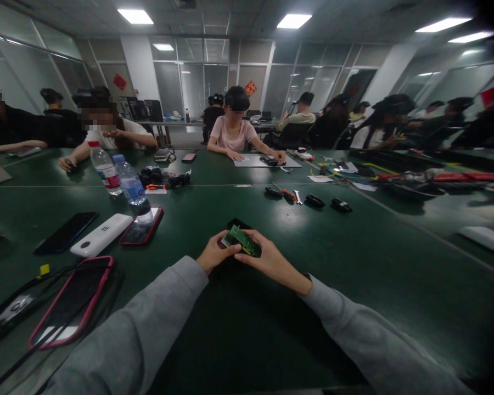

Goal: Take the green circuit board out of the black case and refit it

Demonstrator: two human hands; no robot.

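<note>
Between my two hands is a green circuit board (242, 239), held tilted above the table. My left hand (217, 252) grips its left end, thumb in front, next to a small pale piece. My right hand (267, 257) has its fingers round the right side, the thumb pressed near a yellow part on the board's lower edge. Behind the board a dark, flat shape shows; whether it is held or lies on the table I cannot tell. Further off, beyond my hands, lie black oval items (315, 201), an orange-handled screwdriver (288, 195) and a wrench (298, 197).
On my left lie a white power bank (101, 235), a red-cased phone (141, 226), a pink-cased phone (74, 302) with black cables across it, and a dark phone (67, 232). Two water bottles (129, 181) stand behind. Across the green table (197, 203) sits a person in pink (235, 131).
</note>
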